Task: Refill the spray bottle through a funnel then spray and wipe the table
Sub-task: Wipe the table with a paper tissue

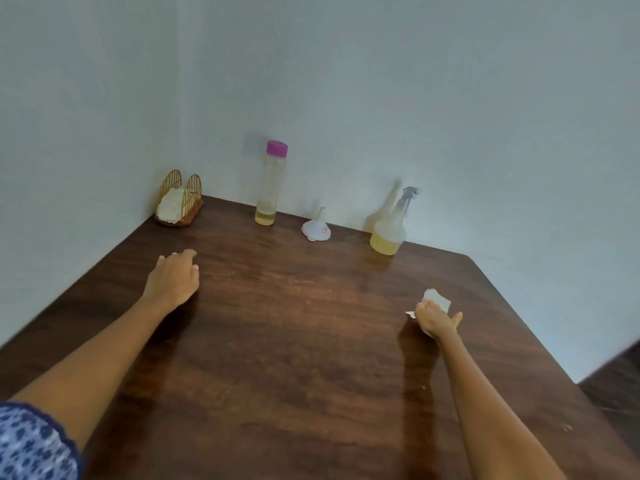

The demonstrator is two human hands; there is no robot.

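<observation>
My right hand [435, 318] grips a crumpled white tissue [438, 299] and holds it against the dark wooden table [294, 341] at the right. My left hand [175, 277] rests on the table at the left with relaxed fingers and holds nothing. At the back right stands the clear spray bottle [389, 230], holding yellowish liquid at its bottom, its grey trigger head on. A white funnel [317, 228] lies upside down to the left of it. Further left stands a tall clear bottle [270, 185] with a pink cap and a little yellow liquid.
A gold wire napkin holder [180, 199] with white napkins sits at the table's back left corner. Pale walls close off the back and the left. The table's right edge drops to a dark floor [616, 386].
</observation>
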